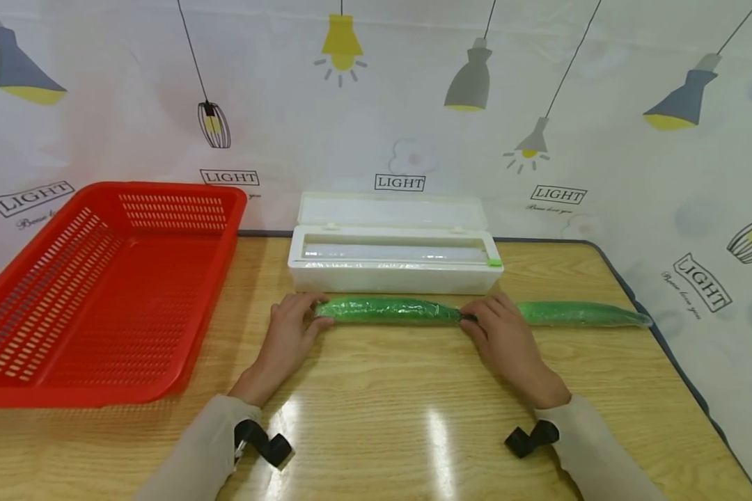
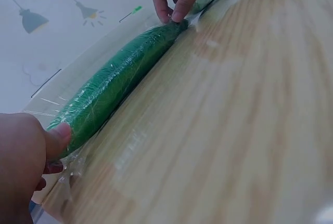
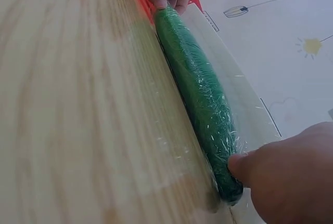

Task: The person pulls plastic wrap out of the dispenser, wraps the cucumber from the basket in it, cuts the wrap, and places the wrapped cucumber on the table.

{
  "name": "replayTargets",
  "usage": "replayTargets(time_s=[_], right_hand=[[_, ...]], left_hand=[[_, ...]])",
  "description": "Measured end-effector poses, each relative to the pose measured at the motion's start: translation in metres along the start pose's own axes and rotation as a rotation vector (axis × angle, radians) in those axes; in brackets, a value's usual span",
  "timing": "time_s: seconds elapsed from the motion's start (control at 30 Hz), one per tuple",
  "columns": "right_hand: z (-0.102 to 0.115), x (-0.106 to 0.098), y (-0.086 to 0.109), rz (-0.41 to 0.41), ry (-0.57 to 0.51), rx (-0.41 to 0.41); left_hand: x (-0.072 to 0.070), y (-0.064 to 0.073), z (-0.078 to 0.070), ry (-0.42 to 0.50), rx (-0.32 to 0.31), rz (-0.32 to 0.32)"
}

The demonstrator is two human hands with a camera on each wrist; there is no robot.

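A green cucumber (image 1: 388, 310) in shiny cling film lies lengthwise on the table, just in front of a white cling film dispenser (image 1: 396, 278). My left hand (image 1: 293, 328) grips its left end between thumb and fingers, the thumb on the film in the left wrist view. At the dark right end, my right hand (image 1: 504, 341) pinches the tip; in the right wrist view the thumb presses on the wrapped cucumber (image 3: 197, 89). Beyond my right hand lies a second wrapped cucumber (image 1: 583, 314), its near end partly hidden by that hand.
A red slotted basket (image 1: 216, 278) stands at the left of the wooden table (image 1: 376, 403). The dispenser's lid (image 1: 391, 210) is raised at the back, and a green slider (image 1: 494, 263) sits at its right corner. A lamp-printed backdrop (image 1: 276, 83) rises behind the table.
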State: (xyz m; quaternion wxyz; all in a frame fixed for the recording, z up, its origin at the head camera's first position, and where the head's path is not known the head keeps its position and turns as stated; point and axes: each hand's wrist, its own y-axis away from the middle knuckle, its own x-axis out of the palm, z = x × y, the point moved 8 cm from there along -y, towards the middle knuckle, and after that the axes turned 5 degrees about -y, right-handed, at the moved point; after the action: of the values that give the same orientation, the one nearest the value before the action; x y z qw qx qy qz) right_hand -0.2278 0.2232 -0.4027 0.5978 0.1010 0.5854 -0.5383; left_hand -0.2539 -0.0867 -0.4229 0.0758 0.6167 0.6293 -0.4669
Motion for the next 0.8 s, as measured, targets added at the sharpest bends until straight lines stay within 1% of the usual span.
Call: replayTargets(time_s=[0.1, 0.17, 0.23, 0.37, 0.47, 0.63, 0.7, 0.8], right_hand=[[0.002, -0.002, -0.002, -0.015, 0.018, -0.019], [0.003, -0.003, -0.003, -0.019, 0.032, -0.033], [0.004, -0.004, -0.004, -0.013, 0.046, -0.041], [0.004, -0.002, -0.006, 0.017, 0.067, -0.039], [0.001, -0.001, -0.009, 0.037, 0.060, -0.018], [-0.004, -0.001, -0.013, 0.051, 0.035, 0.021], [-0.006, -0.001, -0.013, 0.054, 0.029, 0.049], [-0.011, -0.001, -0.014, 0.053, 0.018, 0.118]], left_hand=[[0.000, -0.001, 0.001, -0.004, -0.018, -0.002], [0.000, -0.002, 0.002, -0.004, -0.018, -0.011], [-0.001, -0.004, 0.001, -0.003, -0.010, -0.027], [-0.005, -0.005, -0.002, -0.008, 0.026, -0.067], [-0.006, -0.005, -0.004, -0.028, 0.043, -0.081], [-0.006, -0.005, -0.005, -0.050, 0.029, -0.076], [-0.006, -0.005, -0.005, -0.054, 0.019, -0.073], [-0.006, -0.006, -0.005, -0.064, 0.002, -0.062]])
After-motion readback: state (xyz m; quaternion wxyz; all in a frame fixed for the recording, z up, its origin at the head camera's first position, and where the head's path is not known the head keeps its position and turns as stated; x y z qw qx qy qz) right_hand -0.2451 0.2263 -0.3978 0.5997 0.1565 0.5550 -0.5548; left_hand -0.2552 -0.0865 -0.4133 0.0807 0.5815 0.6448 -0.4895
